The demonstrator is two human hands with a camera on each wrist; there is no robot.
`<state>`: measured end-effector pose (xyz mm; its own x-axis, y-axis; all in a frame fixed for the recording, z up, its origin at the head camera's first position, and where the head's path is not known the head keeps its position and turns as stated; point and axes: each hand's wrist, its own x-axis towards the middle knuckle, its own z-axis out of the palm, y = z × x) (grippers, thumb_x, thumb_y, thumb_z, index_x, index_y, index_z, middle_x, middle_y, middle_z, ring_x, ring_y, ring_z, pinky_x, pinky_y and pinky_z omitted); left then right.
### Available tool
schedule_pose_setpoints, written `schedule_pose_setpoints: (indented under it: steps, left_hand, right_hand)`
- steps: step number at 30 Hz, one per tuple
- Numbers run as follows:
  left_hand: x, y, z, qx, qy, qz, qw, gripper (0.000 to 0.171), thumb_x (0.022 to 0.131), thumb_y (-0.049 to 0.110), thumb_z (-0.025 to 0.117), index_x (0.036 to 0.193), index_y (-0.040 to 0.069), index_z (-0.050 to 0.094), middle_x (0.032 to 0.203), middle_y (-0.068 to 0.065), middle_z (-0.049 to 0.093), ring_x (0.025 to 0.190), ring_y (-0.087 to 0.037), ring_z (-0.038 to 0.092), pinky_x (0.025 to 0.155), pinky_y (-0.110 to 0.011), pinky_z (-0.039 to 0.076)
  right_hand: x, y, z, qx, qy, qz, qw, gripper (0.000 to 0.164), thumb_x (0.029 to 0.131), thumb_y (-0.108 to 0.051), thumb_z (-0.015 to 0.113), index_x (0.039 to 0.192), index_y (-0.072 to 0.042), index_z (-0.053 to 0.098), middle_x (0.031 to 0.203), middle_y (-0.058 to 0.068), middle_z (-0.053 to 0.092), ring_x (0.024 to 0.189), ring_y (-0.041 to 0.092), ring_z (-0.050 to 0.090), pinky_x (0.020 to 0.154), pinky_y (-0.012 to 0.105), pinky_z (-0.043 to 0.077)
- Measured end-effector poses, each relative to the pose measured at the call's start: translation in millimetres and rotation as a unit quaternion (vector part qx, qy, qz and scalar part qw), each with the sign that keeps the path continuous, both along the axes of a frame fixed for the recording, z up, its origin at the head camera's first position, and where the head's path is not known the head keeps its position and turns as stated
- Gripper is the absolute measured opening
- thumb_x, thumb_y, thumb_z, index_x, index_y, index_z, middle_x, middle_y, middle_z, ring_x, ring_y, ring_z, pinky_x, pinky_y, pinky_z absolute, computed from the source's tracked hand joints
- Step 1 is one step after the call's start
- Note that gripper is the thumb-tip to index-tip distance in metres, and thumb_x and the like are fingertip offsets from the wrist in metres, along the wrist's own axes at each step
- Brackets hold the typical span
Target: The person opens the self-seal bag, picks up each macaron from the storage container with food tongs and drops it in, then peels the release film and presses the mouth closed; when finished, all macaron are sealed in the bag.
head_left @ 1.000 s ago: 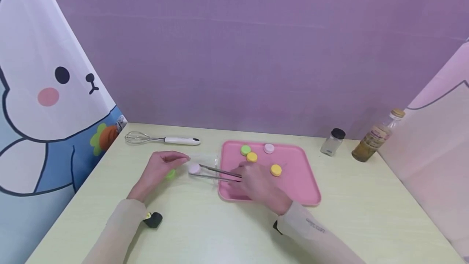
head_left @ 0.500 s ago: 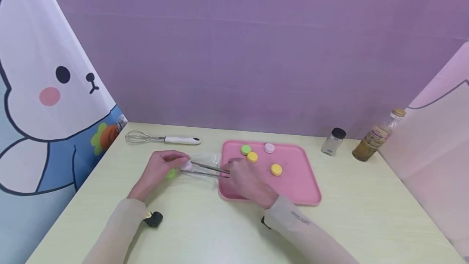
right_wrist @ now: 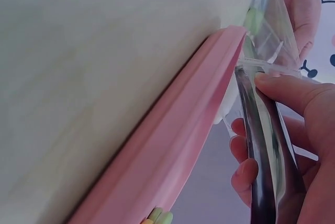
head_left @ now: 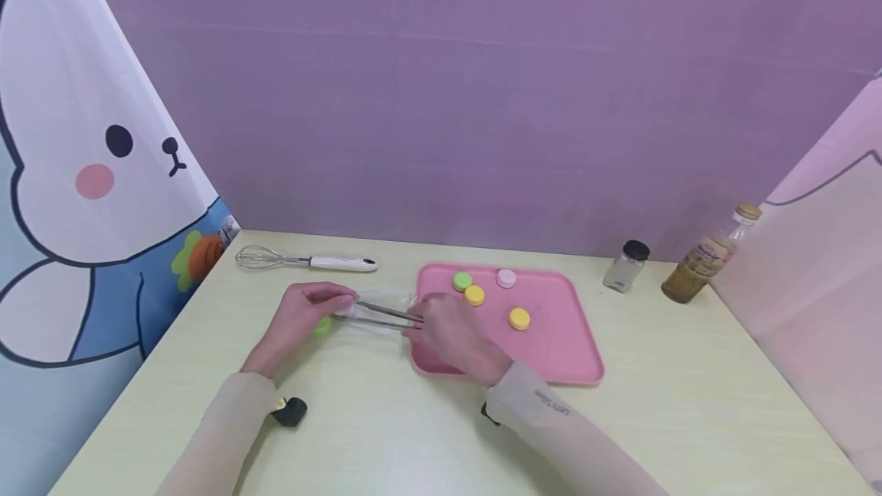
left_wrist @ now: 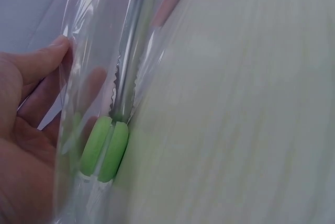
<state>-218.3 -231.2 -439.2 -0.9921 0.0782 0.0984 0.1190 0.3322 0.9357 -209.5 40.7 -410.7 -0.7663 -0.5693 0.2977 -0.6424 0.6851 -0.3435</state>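
My left hand (head_left: 299, 320) pinches the edge of a clear plastic bag (left_wrist: 78, 14) between thumb and fingers. A green macaron (left_wrist: 104, 153) stands on edge inside, low in the bag. In my right hand (head_left: 451, 331) I grip metal tongs (head_left: 389, 311), which reach through the mouth of the bag. Their serrated tips lie close above the green macaron in the left wrist view. A pale lilac macaron (head_left: 349, 311) shows at the tong tips in the head view, partly hidden by the left fingers.
A pink tray (head_left: 565, 358) holds a green macaron (head_left: 462, 281), two yellow macarons (head_left: 520, 319) and a lilac macaron (head_left: 506, 278). Behind the bag lies a whisk (head_left: 341, 264). At the back right stand a black-lidded jar (head_left: 625, 268) and a corked bottle (head_left: 706, 259).
My right hand has moved left with the tongs, carrying the lilac macaron deeper into the bag beside my left fingers. The left hand has stayed in place.
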Motion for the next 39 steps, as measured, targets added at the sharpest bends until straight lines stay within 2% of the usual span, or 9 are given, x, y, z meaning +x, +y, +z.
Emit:
schedule_pose_setpoints:
  steps: [6,11,19,23,28,35,39]
  left_hand:
    - [-0.3,0,-0.4,0.007,-0.001,-0.002,1.0,0.024,0.096,0.022,0.074,0.113,0.007,0.077,0.111,-0.005,0.075,0.109,-0.02,0.066,0.092,-0.021,0.046]
    - [-2.1,0,-2.2,0.009,0.003,-0.005,0.9999,0.023,0.096,0.022,0.073,0.113,0.007,0.077,0.111,-0.005,0.075,0.107,-0.016,0.067,0.09,-0.02,0.048]
    - [-3.4,0,-3.0,0.013,0.009,-0.01,0.9998,0.022,0.097,0.019,0.072,0.112,0.004,0.076,0.111,-0.007,0.075,0.105,-0.015,0.067,0.089,-0.019,0.048]
    - [-2.1,1,-2.6,0.015,0.007,-0.004,0.9999,0.022,0.095,0.022,0.074,0.11,0.006,0.077,0.109,-0.004,0.076,0.104,-0.015,0.067,0.088,-0.02,0.05]
    - [-2.8,-1,-3.9,0.018,0.001,-0.003,0.9998,0.022,0.094,0.022,0.075,0.11,0.007,0.077,0.107,-0.003,0.076,0.104,-0.016,0.068,0.086,-0.022,0.052]
    - [-1.8,-2,-3.5,0.016,0.005,0.0,0.9999,0.022,0.094,0.021,0.075,0.111,0.006,0.077,0.108,-0.005,0.076,0.102,-0.014,0.068,0.086,-0.021,0.052]
    - [-1.4,-2,-3.6,0.017,0.011,-0.003,0.9998,0.023,0.095,0.021,0.074,0.111,0.004,0.076,0.11,-0.007,0.075,0.103,-0.014,0.067,0.087,-0.02,0.051]
  right_hand:
    - [-1.1,-4,-1.9,0.005,0.007,-0.001,1.0,0.021,0.086,-0.024,0.083,0.103,-0.013,0.081,0.087,-0.007,0.074,0.061,0.001,0.051,0.053,0.016,0.041]
    - [-0.6,-6,-2.5,0.014,0.017,-0.01,1.0,0.022,0.086,-0.026,0.084,0.103,-0.013,0.081,0.082,-0.006,0.073,0.057,0.002,0.048,0.049,0.016,0.038]
    - [1.5,-4,-1.5,0.018,0.003,-0.02,1.0,0.024,0.086,-0.026,0.084,0.104,-0.012,0.08,0.085,-0.004,0.073,0.055,0.001,0.048,0.046,0.015,0.039]
    - [3.5,0,-2.2,0.013,0.003,-0.016,1.0,0.02,0.086,-0.023,0.083,0.102,-0.011,0.08,0.083,-0.004,0.072,0.056,0.002,0.049,0.045,0.015,0.04]
    - [7.2,9,-3.5,0.019,0.021,-0.014,1.0,0.01,0.088,-0.015,0.078,0.097,-0.012,0.081,0.079,-0.005,0.07,0.062,0.004,0.051,0.052,0.014,0.043]
    - [14.9,25,1.3,0.046,-0.004,-0.049,0.998,0.015,0.086,-0.033,0.083,0.096,-0.022,0.081,0.074,-0.012,0.06,0.062,0.006,0.049,0.05,0.018,0.043]
    - [18.9,35,3.5,0.051,0.012,-0.054,0.997,0.017,0.084,-0.034,0.084,0.095,-0.022,0.081,0.069,-0.012,0.055,0.061,0.007,0.048,0.048,0.019,0.042]
